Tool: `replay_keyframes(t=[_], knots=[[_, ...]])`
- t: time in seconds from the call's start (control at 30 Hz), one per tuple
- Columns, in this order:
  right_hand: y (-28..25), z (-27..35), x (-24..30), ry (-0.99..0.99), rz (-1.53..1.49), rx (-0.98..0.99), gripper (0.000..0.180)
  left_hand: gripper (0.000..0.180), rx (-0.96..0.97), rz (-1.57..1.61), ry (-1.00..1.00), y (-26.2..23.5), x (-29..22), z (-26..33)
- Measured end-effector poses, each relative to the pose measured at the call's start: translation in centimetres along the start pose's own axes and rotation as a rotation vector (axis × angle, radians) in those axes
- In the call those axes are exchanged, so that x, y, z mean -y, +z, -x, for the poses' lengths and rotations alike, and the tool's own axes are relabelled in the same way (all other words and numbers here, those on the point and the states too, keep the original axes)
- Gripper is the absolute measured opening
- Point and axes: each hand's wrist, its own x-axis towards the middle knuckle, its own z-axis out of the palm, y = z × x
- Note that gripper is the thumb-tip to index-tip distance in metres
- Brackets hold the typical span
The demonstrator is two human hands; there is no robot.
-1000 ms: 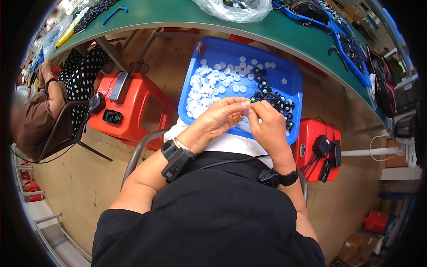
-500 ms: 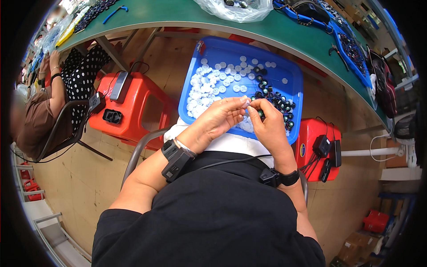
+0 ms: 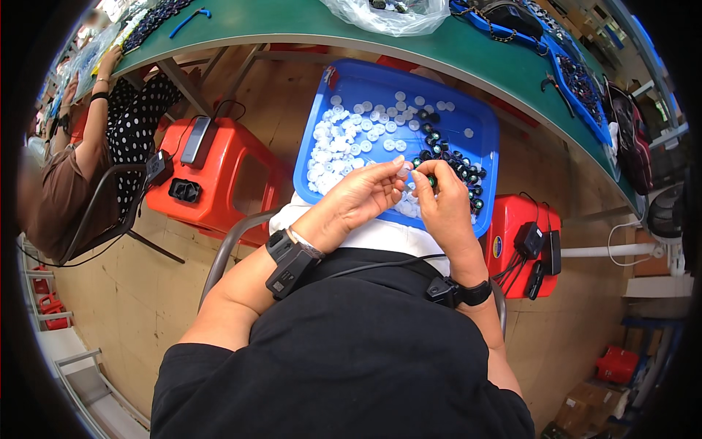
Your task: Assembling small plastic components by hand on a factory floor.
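A blue tray [image 3: 351, 80] rests on my lap, holding several small white discs [image 3: 338, 143] on its left and several small black parts [image 3: 457, 164] on its right. My left hand [image 3: 362, 196] and my right hand [image 3: 440, 205] meet over the tray's near edge. Left fingertips pinch a small white disc [image 3: 404, 171]. Right fingertips pinch a small black part with a green spot [image 3: 431, 180], held against the disc. Both wrists wear black bands with cables.
A green table [image 3: 307, 22] curves across the top with a clear plastic bag [image 3: 387, 14] and blue trays [image 3: 578, 80]. Red stools [image 3: 219, 183] [image 3: 523, 245] stand on both sides. Another person [image 3: 88, 146] sits at the left.
My hands stay together over the tray; the fingers shift slightly as they work the two small parts. The person at the left raised an arm to the table.
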Motion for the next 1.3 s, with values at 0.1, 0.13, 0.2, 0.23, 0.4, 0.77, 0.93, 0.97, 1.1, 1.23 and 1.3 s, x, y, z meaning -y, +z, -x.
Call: replay_keyframes(t=[0.1,0.13,0.2,0.23,0.4,0.77,0.93,0.97,1.1,1.23,1.3], knots=[[0.1,0.0,0.0,0.007,-0.006,-0.012,0.007,0.024,0.002,0.02,-0.015,0.1,-0.1,0.1],[0.2,0.0,-0.2,-0.02,0.034,-0.019,0.008,0.024,0.002,0.02,-0.015,0.2,-0.1,0.1],[0.4,0.0,-0.7,-0.046,0.075,-0.025,0.008,0.017,-0.001,0.021,-0.018,0.4,0.0,0.0],[0.5,0.0,-0.9,-0.087,0.113,-0.044,0.008,0.017,-0.001,0.021,-0.018,0.3,0.0,0.0],[0.7,0.1,-0.2,-0.155,0.183,-0.083,0.009,0.021,0.023,0.012,0.002,0.2,0.2,0.0],[0.8,0.1,-0.1,-0.207,0.166,-0.125,0.009,0.017,0.056,0.001,0.04,0.4,0.1,0.1],[0.8,0.2,-0.1,-0.182,0.176,-0.124,0.01,0.019,0.05,0.023,0.024,0.1,0.1,0.1],[0.8,0.2,-0.1,-0.179,0.18,-0.124,0.01,0.019,0.051,0.025,0.027,0.1,0.2,0.1],[0.8,0.2,-0.2,-0.185,0.204,-0.121,0.011,0.014,0.037,-0.008,0.056,0.4,0.2,0.1],[0.8,0.1,-0.4,-0.22,0.208,-0.113,0.01,0.014,0.046,-0.004,0.047,0.5,0.1,0.3],[0.7,0.1,-0.4,-0.23,0.204,-0.11,0.01,0.014,0.034,-0.006,0.04,0.5,0.1,0.3]])
